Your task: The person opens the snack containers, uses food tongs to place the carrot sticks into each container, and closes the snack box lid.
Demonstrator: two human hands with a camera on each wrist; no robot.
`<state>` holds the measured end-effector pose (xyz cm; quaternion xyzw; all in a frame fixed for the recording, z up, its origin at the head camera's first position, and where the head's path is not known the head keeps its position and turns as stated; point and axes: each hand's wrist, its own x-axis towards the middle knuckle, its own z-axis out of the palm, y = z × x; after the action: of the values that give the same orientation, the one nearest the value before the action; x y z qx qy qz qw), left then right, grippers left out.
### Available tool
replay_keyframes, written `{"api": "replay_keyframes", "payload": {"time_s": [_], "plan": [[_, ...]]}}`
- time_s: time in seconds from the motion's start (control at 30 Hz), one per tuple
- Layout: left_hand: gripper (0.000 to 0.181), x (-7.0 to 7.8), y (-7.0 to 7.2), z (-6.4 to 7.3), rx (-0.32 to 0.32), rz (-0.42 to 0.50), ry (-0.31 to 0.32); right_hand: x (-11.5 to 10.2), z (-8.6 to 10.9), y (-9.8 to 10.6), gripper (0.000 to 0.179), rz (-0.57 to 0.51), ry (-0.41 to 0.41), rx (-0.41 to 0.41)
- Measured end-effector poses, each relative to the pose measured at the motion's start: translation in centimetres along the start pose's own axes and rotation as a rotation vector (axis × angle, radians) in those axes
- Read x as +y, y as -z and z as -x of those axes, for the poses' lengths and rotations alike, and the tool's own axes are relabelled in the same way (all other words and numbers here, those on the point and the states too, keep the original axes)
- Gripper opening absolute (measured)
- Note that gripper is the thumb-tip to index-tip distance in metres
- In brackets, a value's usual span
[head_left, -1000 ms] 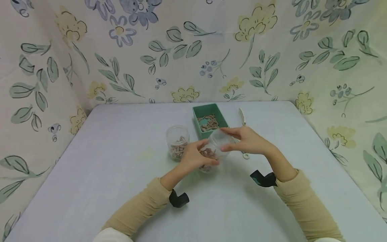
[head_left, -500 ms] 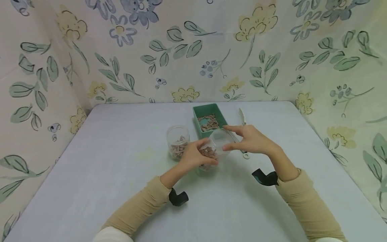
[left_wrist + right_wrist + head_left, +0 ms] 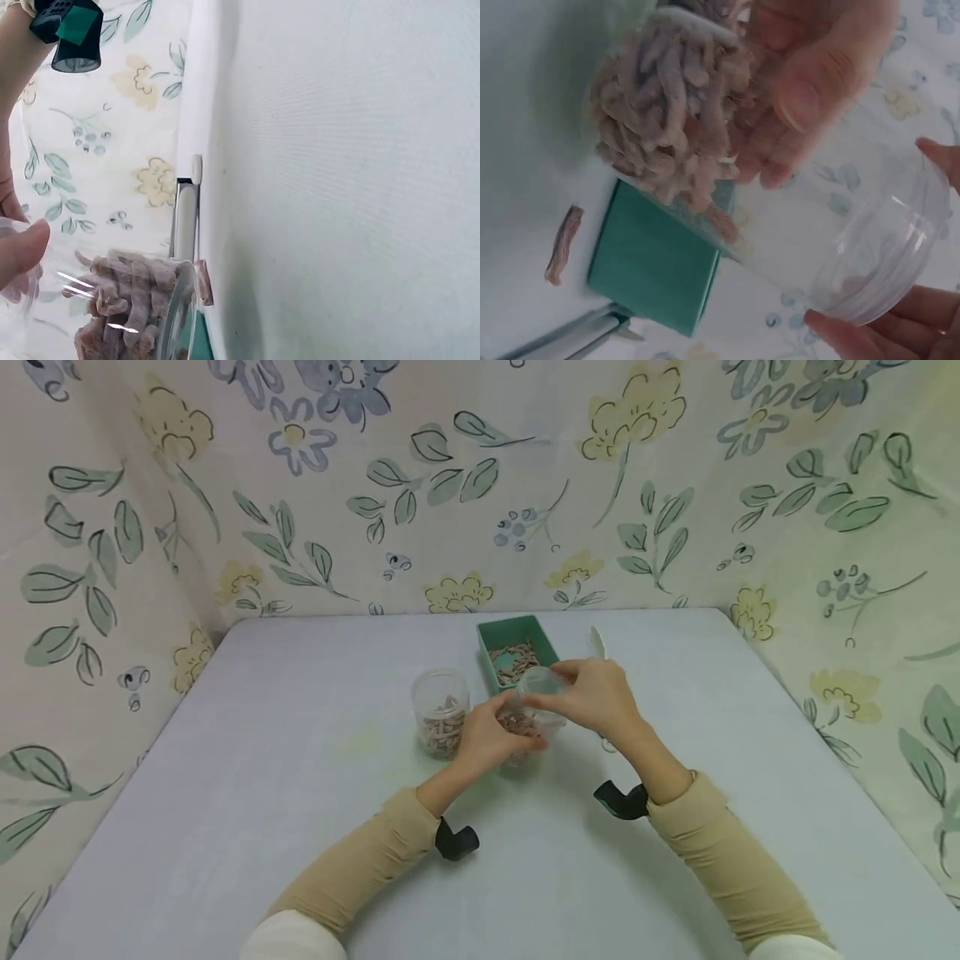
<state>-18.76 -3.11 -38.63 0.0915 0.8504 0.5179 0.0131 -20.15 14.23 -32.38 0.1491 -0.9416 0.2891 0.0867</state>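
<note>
A clear plastic jar [image 3: 772, 232] partly filled with short brownish dried pieces is tilted between my two hands, close to the table. My left hand [image 3: 483, 735] grips its body around the filled part, thumb on the near side in the head view. Over the jar's upper end, my right hand [image 3: 596, 693] holds the clear round lid [image 3: 896, 247] by its rim with spread thumb and fingers. Whether the lid is fully seated cannot be told. Left of my left hand stands a second clear jar [image 3: 440, 693], upright, holding similar pieces.
Behind the hands is a green rectangular tray [image 3: 489, 670] with more pieces inside. Metal tongs [image 3: 185, 217] with pale tips lie right of it, partly hidden by my right hand in the head view. One loose piece [image 3: 564, 244] lies on the white table [image 3: 225, 777].
My right hand has swung left and turned on the lid, with its forearm shifting left. My left hand and the jar have risen slightly and moved a little right.
</note>
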Motion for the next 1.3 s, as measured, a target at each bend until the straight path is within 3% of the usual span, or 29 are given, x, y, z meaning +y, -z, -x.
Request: {"api": "replay_keyframes", "payload": {"time_s": [0.13,0.33,0.53,0.7,0.8,0.97,1.07,1.17,1.3], "plan": [[0.084,-0.3,-0.2,-0.2,0.035,-0.002,0.008,-0.8,-0.2,-0.7,0.067,0.034,-0.011,0.017],[0.084,-1.0,-0.4,-0.2,0.023,0.016,0.007,-1.3,-0.5,-1.5,0.068,0.101,-0.029,0.004],[0.064,-1.4,-0.4,-0.4,0.005,0.02,0.016,-2.0,-0.4,-2.0,0.073,0.139,-0.047,0.0],[0.062,-1.7,-0.5,-0.5,-0.029,0.039,0.049,-1.7,-0.3,-2.1,0.074,0.058,-0.001,-0.027],[0.068,-1.7,-0.6,-0.6,-0.038,0.038,0.052,-0.8,-0.5,-1.6,0.073,-0.058,0.006,-0.093],[0.075,-1.7,-0.7,-0.7,-0.04,0.076,0.079,1.1,-0.9,-0.1,0.066,-0.35,-0.073,-0.26],[0.08,-1.8,-0.6,-0.5,-0.054,0.108,0.076,2.0,-0.9,0.8,0.06,-0.454,-0.136,-0.291],[0.093,-1.8,-0.1,0.2,-0.086,0.094,0.048,2.9,-0.9,1.5,0.061,-0.465,-0.176,-0.272],[0.105,-1.5,1.2,2.3,-0.185,0.002,0.074,4.7,-0.4,2.4,0.067,-0.39,-0.206,-0.241]]}}
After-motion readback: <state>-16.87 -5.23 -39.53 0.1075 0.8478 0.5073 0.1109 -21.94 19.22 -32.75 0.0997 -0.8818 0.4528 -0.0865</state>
